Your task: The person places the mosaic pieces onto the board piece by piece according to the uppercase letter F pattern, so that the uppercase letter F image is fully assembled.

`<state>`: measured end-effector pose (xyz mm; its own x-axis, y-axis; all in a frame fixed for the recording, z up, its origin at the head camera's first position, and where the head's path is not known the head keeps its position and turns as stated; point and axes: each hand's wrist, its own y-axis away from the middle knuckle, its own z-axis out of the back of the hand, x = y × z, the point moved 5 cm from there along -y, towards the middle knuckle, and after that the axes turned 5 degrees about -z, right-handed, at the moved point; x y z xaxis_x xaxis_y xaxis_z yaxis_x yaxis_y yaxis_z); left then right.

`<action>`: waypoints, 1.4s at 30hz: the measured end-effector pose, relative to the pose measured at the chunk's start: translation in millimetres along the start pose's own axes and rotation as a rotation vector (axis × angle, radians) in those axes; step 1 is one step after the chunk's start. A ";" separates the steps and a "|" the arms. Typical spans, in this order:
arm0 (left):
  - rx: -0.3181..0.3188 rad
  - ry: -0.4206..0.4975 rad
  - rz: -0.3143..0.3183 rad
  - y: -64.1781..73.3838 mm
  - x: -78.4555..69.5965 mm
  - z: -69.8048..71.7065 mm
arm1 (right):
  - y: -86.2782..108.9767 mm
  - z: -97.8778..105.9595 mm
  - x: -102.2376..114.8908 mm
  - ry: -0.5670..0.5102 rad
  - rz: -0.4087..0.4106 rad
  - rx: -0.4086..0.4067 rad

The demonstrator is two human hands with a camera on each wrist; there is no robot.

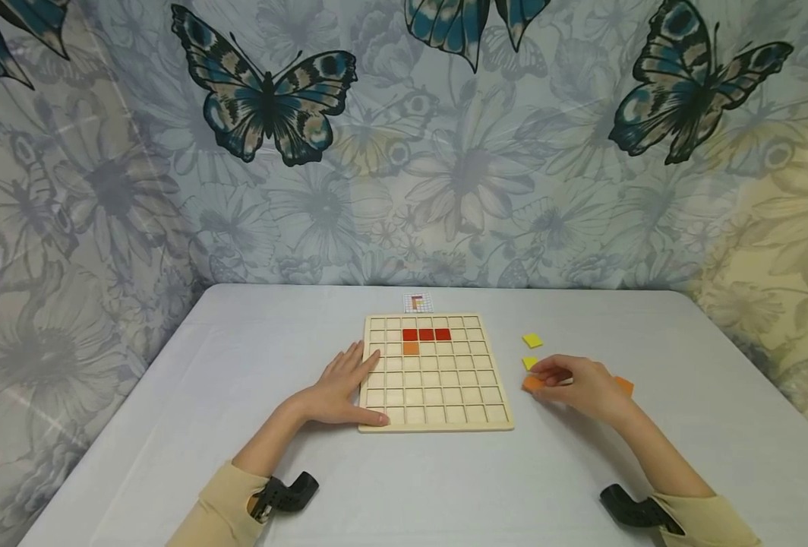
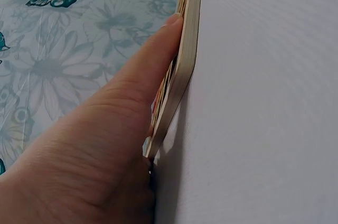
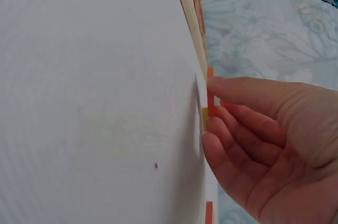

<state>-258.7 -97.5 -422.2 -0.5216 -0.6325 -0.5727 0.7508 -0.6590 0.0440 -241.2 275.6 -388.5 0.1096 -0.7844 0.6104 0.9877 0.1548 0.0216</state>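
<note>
My left hand [image 1: 339, 391] rests along the left side of a wooden grid board [image 1: 438, 395], fingers spread and straight, with the thumb on its near left corner. In the left wrist view the thumb touches the board's edge [image 2: 187, 60]. Three red tiles [image 1: 427, 334] lie in a row on the board, and an orange tile [image 1: 411, 348] sits under the leftmost. To the right of the board, my right hand [image 1: 582, 386] pinches another orange tile [image 3: 210, 94] between thumb and fingers, tilted on edge in the right wrist view.
Two yellow tiles [image 1: 531, 340] lie right of the board, the nearer partly behind my right fingers. Another orange tile [image 1: 625, 385] shows beyond my right hand. A small printed pattern card [image 1: 418, 303] lies behind the board on the white-covered table [image 1: 295, 327].
</note>
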 end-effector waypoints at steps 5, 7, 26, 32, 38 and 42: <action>0.003 -0.004 0.000 -1.3 -0.8 -0.4 | -0.2 -2.6 5.3 -0.048 -0.010 0.005; 0.003 -0.007 0.001 -1.3 -1.3 -0.4 | -1.3 -4.4 8.3 -0.074 -0.003 0.009; -0.004 -0.016 -0.012 -1.9 -2.5 -1.9 | -21.0 -35.8 45.3 -0.185 0.030 0.101; -0.003 -0.024 -0.002 -1.4 -0.8 -1.4 | -30.2 -45.0 57.3 -0.197 0.055 0.117; -0.008 -0.020 -0.010 -1.5 -0.8 -0.7 | -39.0 -53.2 68.7 -0.219 0.104 0.136; -0.011 -0.011 -0.014 -1.5 -0.7 -0.8 | -43.5 -58.1 76.4 -0.217 0.111 0.144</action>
<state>-259.1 -95.8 -422.5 -0.5368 -0.6275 -0.5640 0.7477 -0.6636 0.0267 -269.3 174.1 -388.9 0.1746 -0.6135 0.7701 0.9431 0.3289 0.0482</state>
